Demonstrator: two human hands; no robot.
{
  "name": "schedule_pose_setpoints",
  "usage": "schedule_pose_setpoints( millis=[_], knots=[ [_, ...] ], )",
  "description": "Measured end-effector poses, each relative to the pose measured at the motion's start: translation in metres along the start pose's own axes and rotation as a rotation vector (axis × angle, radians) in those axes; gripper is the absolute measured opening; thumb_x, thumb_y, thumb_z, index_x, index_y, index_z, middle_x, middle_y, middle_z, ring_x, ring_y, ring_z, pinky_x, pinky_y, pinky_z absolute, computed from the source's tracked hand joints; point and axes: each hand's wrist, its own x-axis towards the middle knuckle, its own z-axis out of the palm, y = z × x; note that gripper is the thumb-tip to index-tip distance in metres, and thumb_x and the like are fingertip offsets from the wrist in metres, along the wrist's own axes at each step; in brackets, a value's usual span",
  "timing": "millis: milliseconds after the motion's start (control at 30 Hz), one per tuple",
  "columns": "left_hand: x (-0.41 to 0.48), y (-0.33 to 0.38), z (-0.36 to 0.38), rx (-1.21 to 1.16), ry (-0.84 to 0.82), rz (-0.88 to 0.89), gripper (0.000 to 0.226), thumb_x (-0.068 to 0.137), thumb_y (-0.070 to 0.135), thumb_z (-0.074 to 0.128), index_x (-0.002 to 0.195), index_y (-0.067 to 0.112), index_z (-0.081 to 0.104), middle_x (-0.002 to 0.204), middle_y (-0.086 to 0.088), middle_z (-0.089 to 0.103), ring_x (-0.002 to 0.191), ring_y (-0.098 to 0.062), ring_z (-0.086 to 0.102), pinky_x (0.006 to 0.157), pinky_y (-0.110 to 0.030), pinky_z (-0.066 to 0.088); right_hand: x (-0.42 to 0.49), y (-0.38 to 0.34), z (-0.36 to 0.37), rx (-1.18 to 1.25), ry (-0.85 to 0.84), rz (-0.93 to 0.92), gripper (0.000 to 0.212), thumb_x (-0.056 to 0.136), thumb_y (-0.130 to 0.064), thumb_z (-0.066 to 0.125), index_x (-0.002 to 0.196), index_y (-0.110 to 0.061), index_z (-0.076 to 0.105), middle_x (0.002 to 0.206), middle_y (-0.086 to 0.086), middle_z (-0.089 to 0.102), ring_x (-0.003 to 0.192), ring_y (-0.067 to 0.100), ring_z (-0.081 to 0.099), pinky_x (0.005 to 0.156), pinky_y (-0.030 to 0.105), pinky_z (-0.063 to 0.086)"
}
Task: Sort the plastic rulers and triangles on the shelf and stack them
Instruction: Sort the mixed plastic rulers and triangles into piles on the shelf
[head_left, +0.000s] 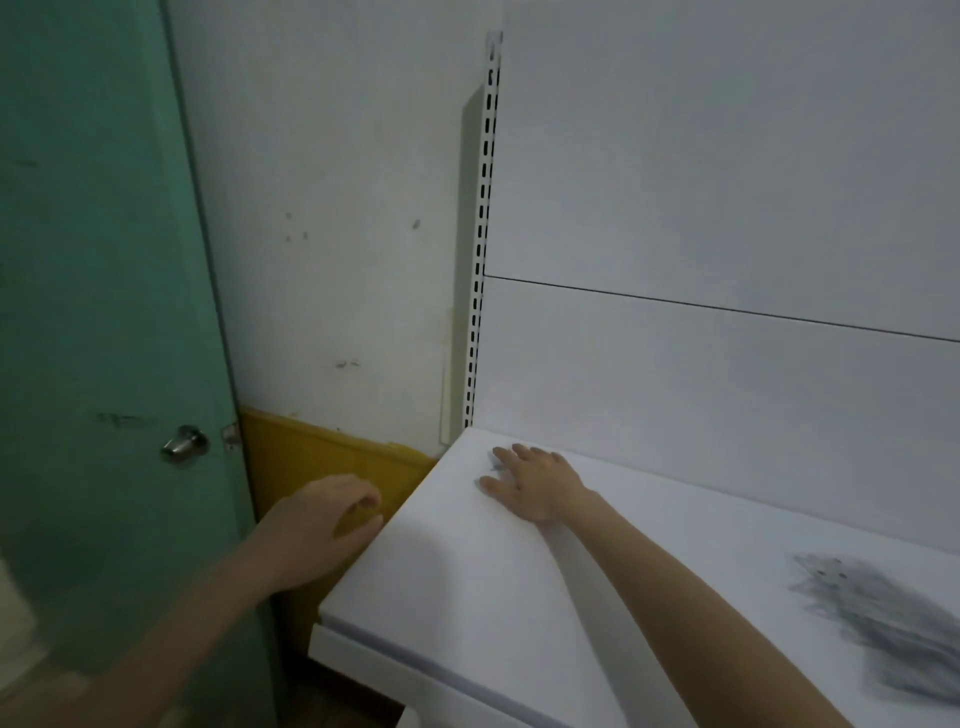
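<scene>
My right hand (530, 486) lies flat, fingers spread, on the white shelf (467, 571) near its far left corner. Whether a clear piece lies under the fingers I cannot tell. My left hand (327, 525) hovers just off the shelf's left edge, fingers loosely curled, holding nothing. A blurred pile of transparent plastic rulers and triangles (878, 618) lies on the shelf at the right, well away from both hands.
A green door (104, 312) with a metal knob (184, 444) stands at the left. A white wall with a yellow lower band (322, 462) sits behind my left hand. A slotted shelf upright (483, 234) and white back panels rise behind the shelf.
</scene>
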Motion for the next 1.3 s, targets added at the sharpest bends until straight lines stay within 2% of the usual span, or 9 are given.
schedule_pose_setpoints(
  millis=[233,300,433,533,633,700,800,933,1300],
  knots=[
    [0.005,0.004,0.011,-0.032,-0.014,0.064,0.026,0.093,0.045,0.044,0.103,0.027,0.061,0.101,0.016,0.059,0.09,-0.002,0.054,0.072,-0.007,0.037,-0.042,-0.028,0.003,0.022,0.057,-0.154,0.055,0.095,-0.059,0.036,0.133,-0.023,0.05,0.128,0.004,0.057,0.12,0.029,0.05,0.098,0.042,0.042],
    [0.009,0.016,0.016,-0.095,0.01,0.096,0.038,0.088,0.052,0.037,0.1,0.026,0.062,0.096,0.015,0.06,0.086,-0.003,0.055,0.07,-0.009,0.038,-0.068,-0.031,0.002,-0.039,0.114,-0.288,0.057,0.094,-0.061,0.031,0.129,-0.023,0.053,0.118,0.004,0.062,0.109,0.029,0.058,0.092,0.04,0.045],
    [0.018,0.052,0.025,-0.16,-0.008,0.131,0.018,0.093,0.04,0.048,0.096,0.028,0.062,0.096,0.015,0.062,0.087,0.0,0.055,0.075,-0.026,0.049,-0.132,-0.027,-0.006,-0.069,0.194,-0.489,0.053,0.096,-0.059,0.033,0.12,-0.02,0.061,0.101,0.003,0.067,0.087,0.028,0.063,0.076,0.039,0.05],
    [0.025,0.089,0.035,-0.146,-0.045,0.194,0.017,0.095,0.038,0.048,0.103,0.029,0.06,0.102,0.018,0.06,0.092,-0.002,0.054,0.079,-0.022,0.048,-0.184,-0.02,-0.012,-0.086,0.197,-0.541,0.05,0.094,-0.058,0.042,0.119,-0.02,0.062,0.097,0.002,0.067,0.083,0.025,0.062,0.075,0.037,0.049],
    [0.029,0.129,0.046,-0.166,-0.051,0.263,0.018,0.096,0.039,0.047,0.107,0.031,0.058,0.105,0.02,0.057,0.095,-0.003,0.055,0.082,-0.019,0.046,-0.227,-0.009,-0.014,-0.156,0.192,-0.534,0.052,0.091,-0.062,0.046,0.121,-0.022,0.059,0.094,0.0,0.066,0.084,0.023,0.061,0.077,0.036,0.046],
    [0.031,0.153,0.051,-0.195,-0.05,0.332,0.016,0.095,0.039,0.047,0.103,0.033,0.059,0.103,0.021,0.058,0.093,-0.001,0.055,0.081,-0.023,0.047,-0.252,-0.003,-0.01,-0.172,0.231,-0.537,0.041,0.095,-0.052,0.044,0.118,-0.021,0.059,0.094,-0.001,0.065,0.085,0.022,0.062,0.076,0.033,0.045],
    [0.034,0.183,0.061,-0.277,-0.081,0.422,0.01,0.094,0.037,0.049,0.091,0.038,0.058,0.096,0.021,0.061,0.089,0.001,0.056,0.075,-0.027,0.048,-0.28,0.006,-0.003,-0.219,0.404,-0.546,0.023,0.099,-0.03,0.046,0.094,-0.016,0.064,0.079,-0.003,0.064,0.072,0.019,0.06,0.068,0.027,0.039],
    [0.036,0.219,0.067,-0.343,-0.114,0.49,0.01,0.093,0.036,0.05,0.091,0.037,0.059,0.094,0.023,0.061,0.089,0.004,0.057,0.072,-0.02,0.046,-0.308,0.015,-0.008,-0.316,0.587,-0.513,0.017,0.092,-0.012,0.054,0.076,-0.014,0.061,0.063,-0.003,0.054,0.055,0.018,0.048,0.055,0.026,0.036],
    [0.021,0.304,0.08,-0.592,-0.209,0.602,0.011,0.093,0.022,0.056,0.091,0.024,0.067,0.091,0.016,0.064,0.089,0.0,0.057,0.067,-0.012,0.045,-0.41,0.085,-0.059,-0.383,0.675,-0.18,0.016,0.087,-0.014,0.055,0.072,-0.012,0.062,0.059,-0.003,0.045,0.05,0.016,0.038,0.044,0.027,0.033]
  ],
)
